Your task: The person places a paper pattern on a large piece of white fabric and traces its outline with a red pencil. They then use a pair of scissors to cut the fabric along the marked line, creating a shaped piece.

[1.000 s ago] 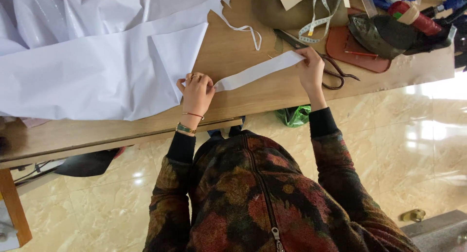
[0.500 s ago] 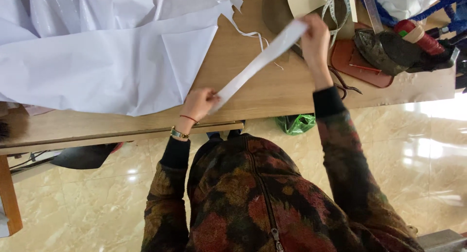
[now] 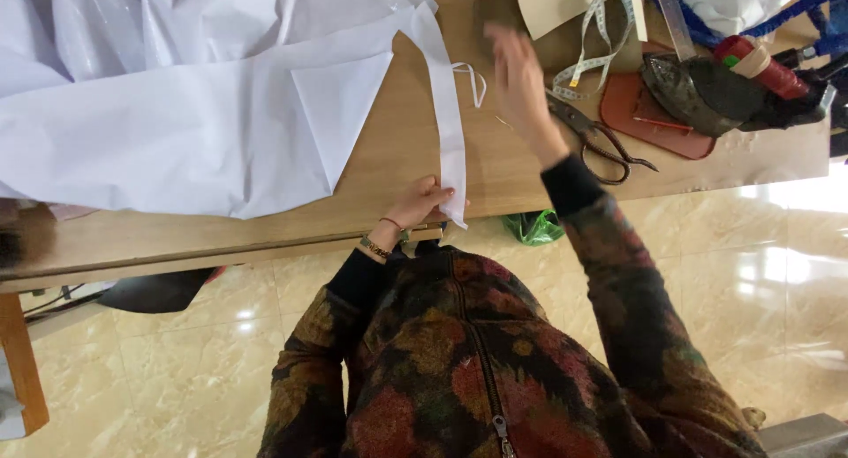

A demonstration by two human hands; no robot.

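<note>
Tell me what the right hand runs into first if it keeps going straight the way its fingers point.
Likely the tan paper sheet at the table's far edge: the right hand, blurred, points up-table toward it. Height above the wood is unclear.

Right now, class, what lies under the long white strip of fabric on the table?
The white strip lies on the bare wooden table; the left hand pins its near end. Anything beneath it is covered.

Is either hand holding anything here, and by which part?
The left hand pins the white fabric strip at its near end, by the table edge. The right hand is blurred above the table, holding nothing visible.
</note>
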